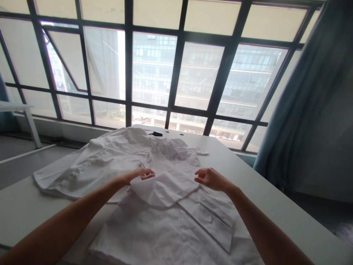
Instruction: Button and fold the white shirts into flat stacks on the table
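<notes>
A white long garment that looks like a lab coat (149, 224) lies spread and rumpled on the table, with a stitched pocket at its right side. Across its middle, a loose flap of the cloth is folded over and hangs between my hands. My left hand (142, 173) is closed on the flap's left edge, fingertips partly behind the cloth. At the flap's right side, my right hand (211, 179) has curled fingers, thumb and forefinger at the fabric. Further off, the collar part (176, 147) is bunched up.
The white table (248, 184) runs toward the windows (154, 70). A small black object (157, 134) lies near its far end. More white cloth (82, 165) spreads over the left side. A blue-grey curtain (292, 110) hangs at right; another white table (30, 121) stands at left.
</notes>
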`<state>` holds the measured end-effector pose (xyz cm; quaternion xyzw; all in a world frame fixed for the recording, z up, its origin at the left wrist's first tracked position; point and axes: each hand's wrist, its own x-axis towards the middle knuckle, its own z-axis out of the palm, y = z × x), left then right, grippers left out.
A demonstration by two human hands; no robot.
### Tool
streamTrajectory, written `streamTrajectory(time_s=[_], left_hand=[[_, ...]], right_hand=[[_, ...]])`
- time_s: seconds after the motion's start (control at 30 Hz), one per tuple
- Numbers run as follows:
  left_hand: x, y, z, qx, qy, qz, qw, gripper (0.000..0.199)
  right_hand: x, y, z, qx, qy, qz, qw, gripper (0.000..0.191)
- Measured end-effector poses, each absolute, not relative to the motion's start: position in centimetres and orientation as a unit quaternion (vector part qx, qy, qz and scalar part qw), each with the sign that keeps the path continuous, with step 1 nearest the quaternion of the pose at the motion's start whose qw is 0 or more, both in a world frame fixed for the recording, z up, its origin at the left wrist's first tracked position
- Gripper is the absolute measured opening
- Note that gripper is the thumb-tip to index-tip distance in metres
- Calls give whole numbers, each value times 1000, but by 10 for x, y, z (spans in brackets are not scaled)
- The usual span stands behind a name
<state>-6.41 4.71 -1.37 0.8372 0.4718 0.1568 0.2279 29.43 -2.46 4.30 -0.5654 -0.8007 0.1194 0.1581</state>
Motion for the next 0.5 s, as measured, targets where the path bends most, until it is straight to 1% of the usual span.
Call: streamTrajectory(time_s=[0.07, 0.2, 0.27, 0.3, 0.33, 0.4, 0.5], left_hand=[[-63, 41, -13, 863, 427, 124, 240, 64], [-66, 25, -4, 898, 373, 66, 223, 80], [-66, 17, 1, 908, 361, 54, 203, 89], [-66, 14, 2, 913, 356, 48, 193, 90], [-65, 11, 2, 916, 355, 46, 181, 88], [-61, 8, 0, 913, 375, 53, 152, 77], [-56, 9, -5, 889, 438, 68, 113, 57]], right_hand=[[318, -11, 16, -583, -794, 64, 156, 38], [356, 3, -17, -602, -783, 34, 153, 34], [366, 7, -25, -627, -762, 10, 164, 39], [367, 8, -27, -641, -748, 2, 168, 42], [368, 9, -29, -654, -737, -4, 171, 45], [364, 9, -30, -671, -721, -10, 173, 47], [357, 11, -29, -691, -703, -26, 164, 33]])
